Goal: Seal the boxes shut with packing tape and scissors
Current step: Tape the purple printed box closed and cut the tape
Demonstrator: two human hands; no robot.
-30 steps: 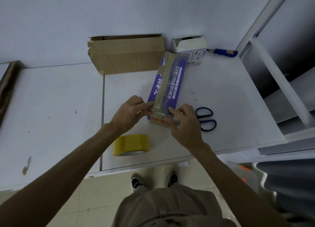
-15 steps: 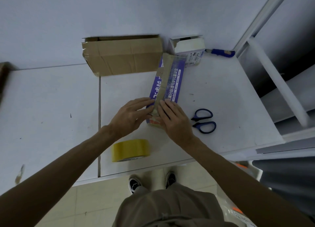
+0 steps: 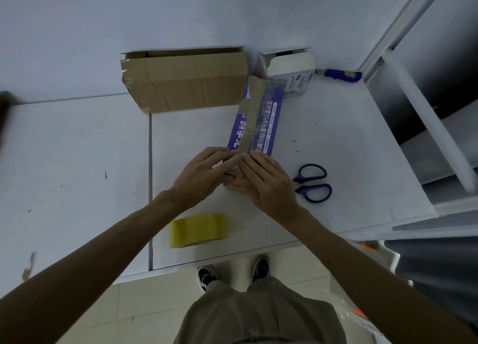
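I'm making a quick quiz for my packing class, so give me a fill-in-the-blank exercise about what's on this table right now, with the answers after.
1. Both hands, the left hand and the right hand, press on the near end of the ____ box.
2. The scissors lie on the table with handles coloured ____.
3. The roll of tape near the table's front edge is ____ in colour.
4. The brown cardboard box stands against the ____.

Missing words: purple; blue; yellow; wall
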